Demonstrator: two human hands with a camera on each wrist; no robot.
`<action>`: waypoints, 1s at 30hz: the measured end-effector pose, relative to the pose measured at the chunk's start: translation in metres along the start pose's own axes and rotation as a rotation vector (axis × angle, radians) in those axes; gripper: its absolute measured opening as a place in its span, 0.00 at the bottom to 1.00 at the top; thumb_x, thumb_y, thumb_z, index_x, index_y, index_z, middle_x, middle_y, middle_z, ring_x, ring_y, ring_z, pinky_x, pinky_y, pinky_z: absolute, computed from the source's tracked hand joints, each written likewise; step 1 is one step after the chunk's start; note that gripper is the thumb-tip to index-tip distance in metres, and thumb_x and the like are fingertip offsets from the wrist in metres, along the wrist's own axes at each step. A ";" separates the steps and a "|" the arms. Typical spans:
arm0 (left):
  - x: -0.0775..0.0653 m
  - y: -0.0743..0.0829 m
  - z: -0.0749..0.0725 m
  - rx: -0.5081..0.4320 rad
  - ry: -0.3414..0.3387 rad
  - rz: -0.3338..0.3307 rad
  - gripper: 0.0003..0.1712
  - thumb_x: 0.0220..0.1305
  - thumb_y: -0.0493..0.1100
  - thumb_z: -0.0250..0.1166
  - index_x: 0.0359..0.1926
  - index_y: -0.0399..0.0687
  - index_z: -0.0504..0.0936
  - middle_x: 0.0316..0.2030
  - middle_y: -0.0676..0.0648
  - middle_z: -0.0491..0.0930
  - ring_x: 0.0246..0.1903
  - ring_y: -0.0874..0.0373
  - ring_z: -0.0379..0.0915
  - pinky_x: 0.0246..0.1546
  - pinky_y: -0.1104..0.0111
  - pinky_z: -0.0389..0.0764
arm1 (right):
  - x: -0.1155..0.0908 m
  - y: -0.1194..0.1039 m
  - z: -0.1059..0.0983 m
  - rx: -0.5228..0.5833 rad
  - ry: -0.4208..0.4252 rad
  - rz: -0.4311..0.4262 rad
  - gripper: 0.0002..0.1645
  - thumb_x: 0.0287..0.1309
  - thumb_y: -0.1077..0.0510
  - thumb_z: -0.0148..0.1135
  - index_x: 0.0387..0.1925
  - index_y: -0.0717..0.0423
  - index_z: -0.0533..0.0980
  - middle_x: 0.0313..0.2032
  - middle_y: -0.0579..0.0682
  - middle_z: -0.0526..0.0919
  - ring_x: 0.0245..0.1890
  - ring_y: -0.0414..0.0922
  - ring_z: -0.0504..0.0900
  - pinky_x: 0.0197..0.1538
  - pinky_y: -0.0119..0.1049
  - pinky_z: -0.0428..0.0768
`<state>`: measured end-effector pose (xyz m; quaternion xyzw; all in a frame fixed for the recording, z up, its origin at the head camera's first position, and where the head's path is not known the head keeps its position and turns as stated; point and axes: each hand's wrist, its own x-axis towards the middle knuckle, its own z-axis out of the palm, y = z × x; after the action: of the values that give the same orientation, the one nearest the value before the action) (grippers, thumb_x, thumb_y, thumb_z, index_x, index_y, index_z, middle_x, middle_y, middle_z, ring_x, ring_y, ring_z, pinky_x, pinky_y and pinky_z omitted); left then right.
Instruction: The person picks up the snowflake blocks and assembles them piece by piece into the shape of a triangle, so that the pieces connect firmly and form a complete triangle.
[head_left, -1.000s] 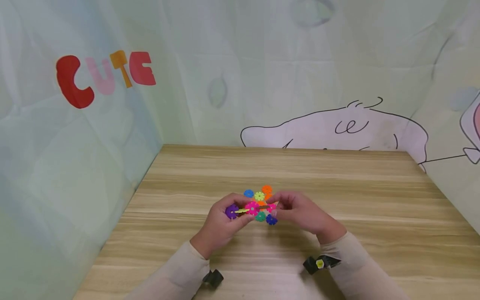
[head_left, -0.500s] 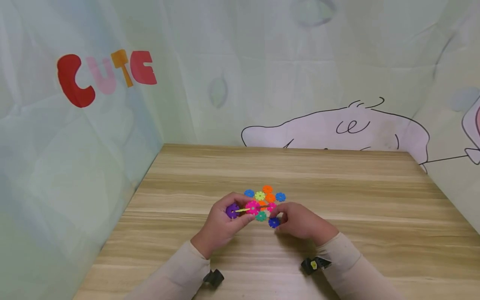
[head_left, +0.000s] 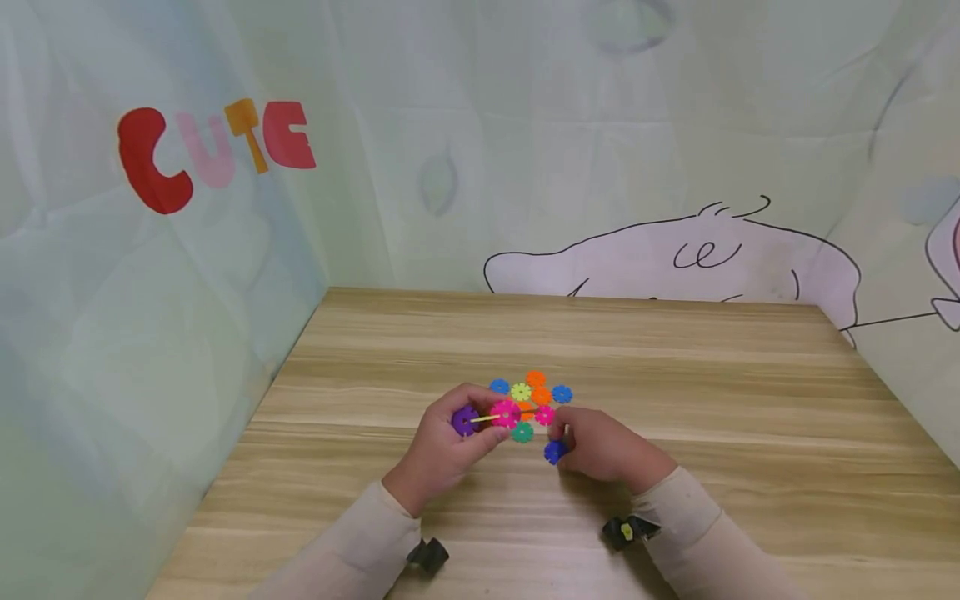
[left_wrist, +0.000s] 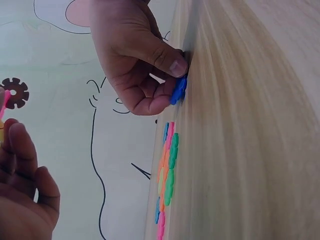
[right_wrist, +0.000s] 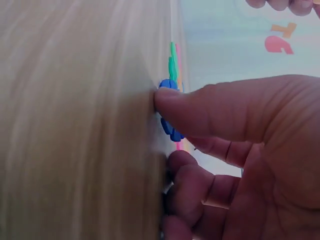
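Note:
My left hand (head_left: 438, 446) holds up a chain of joined snowflake discs. It shows a purple disc (head_left: 464, 421), a yellow disc (head_left: 485, 418) seen edge-on, a pink disc (head_left: 505, 414) and a brown disc (left_wrist: 16, 93) at the right end. Low at the table, my right hand (head_left: 611, 446) pinches a dark blue snowflake disc (head_left: 554, 452) between thumb and fingers. The right wrist view has the thumb across the blue disc (right_wrist: 170, 127), hiding part of it. In the left wrist view that disc is tilted, its lower edge close to the wood.
Loose discs lie flat behind the hands: a green disc (head_left: 522, 432), a pink disc (head_left: 544, 414), a yellow-green disc (head_left: 521, 391), two blue and several orange ones. The wooden table (head_left: 375, 333) meets a printed cloth backdrop (head_left: 405, 208) at its back and left.
My right hand has left the chain's right end, moved down to the dark blue disc, and drawn it slightly right and nearer, tilting it. The left hand and chain stay nearly still.

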<state>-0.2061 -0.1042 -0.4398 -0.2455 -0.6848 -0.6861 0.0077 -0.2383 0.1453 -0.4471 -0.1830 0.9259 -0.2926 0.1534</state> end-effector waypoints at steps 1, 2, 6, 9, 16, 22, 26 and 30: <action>0.000 0.000 0.000 0.000 0.004 -0.001 0.18 0.65 0.28 0.71 0.55 0.37 0.80 0.50 0.35 0.80 0.48 0.58 0.83 0.50 0.64 0.89 | 0.000 0.000 0.000 -0.002 -0.003 0.005 0.19 0.54 0.68 0.77 0.35 0.51 0.74 0.25 0.46 0.76 0.27 0.44 0.73 0.35 0.37 0.72; 0.000 0.000 0.000 -0.002 0.010 -0.004 0.18 0.65 0.28 0.71 0.55 0.36 0.80 0.50 0.35 0.80 0.48 0.58 0.83 0.51 0.64 0.89 | 0.000 0.000 0.000 -0.003 -0.004 0.007 0.19 0.53 0.68 0.78 0.34 0.51 0.73 0.25 0.46 0.76 0.27 0.44 0.73 0.35 0.38 0.72; -0.001 -0.001 -0.002 0.002 0.035 -0.020 0.18 0.65 0.28 0.71 0.55 0.36 0.80 0.48 0.36 0.79 0.47 0.58 0.83 0.50 0.65 0.89 | 0.000 -0.001 0.000 0.013 -0.025 0.015 0.20 0.53 0.68 0.78 0.33 0.51 0.71 0.24 0.46 0.74 0.27 0.44 0.72 0.34 0.37 0.71; -0.001 -0.002 -0.003 0.010 0.052 -0.040 0.17 0.66 0.29 0.71 0.54 0.36 0.80 0.47 0.38 0.78 0.47 0.57 0.81 0.49 0.67 0.89 | 0.000 0.001 -0.003 0.080 -0.051 -0.020 0.19 0.55 0.67 0.76 0.35 0.52 0.71 0.24 0.45 0.74 0.26 0.43 0.72 0.33 0.36 0.71; 0.000 -0.001 -0.003 0.007 0.062 -0.065 0.17 0.67 0.30 0.71 0.55 0.38 0.80 0.48 0.38 0.78 0.48 0.54 0.81 0.49 0.67 0.89 | 0.000 0.000 -0.014 0.472 0.035 -0.148 0.15 0.66 0.65 0.69 0.51 0.58 0.77 0.29 0.48 0.78 0.27 0.42 0.73 0.31 0.30 0.75; 0.002 -0.003 -0.004 0.012 0.067 -0.064 0.18 0.66 0.31 0.71 0.55 0.39 0.80 0.48 0.39 0.79 0.47 0.54 0.80 0.46 0.68 0.89 | -0.006 -0.008 -0.023 0.732 0.162 -0.187 0.19 0.70 0.67 0.63 0.60 0.64 0.74 0.37 0.51 0.78 0.35 0.45 0.77 0.40 0.32 0.82; 0.002 -0.003 -0.005 0.012 0.072 -0.065 0.18 0.66 0.31 0.71 0.55 0.39 0.80 0.48 0.40 0.78 0.47 0.55 0.80 0.46 0.69 0.88 | -0.009 -0.012 -0.024 0.812 0.165 -0.228 0.20 0.71 0.70 0.60 0.62 0.68 0.72 0.37 0.49 0.77 0.35 0.44 0.77 0.41 0.31 0.82; 0.003 -0.004 -0.005 0.016 0.074 -0.072 0.18 0.66 0.31 0.71 0.55 0.39 0.80 0.48 0.40 0.78 0.47 0.55 0.80 0.46 0.70 0.88 | -0.011 -0.015 -0.025 0.818 0.166 -0.240 0.20 0.70 0.71 0.59 0.61 0.67 0.73 0.37 0.49 0.78 0.36 0.46 0.77 0.41 0.31 0.82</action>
<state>-0.2116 -0.1079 -0.4418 -0.1954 -0.6979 -0.6890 0.0103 -0.2344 0.1503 -0.4168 -0.1896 0.7149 -0.6650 0.1033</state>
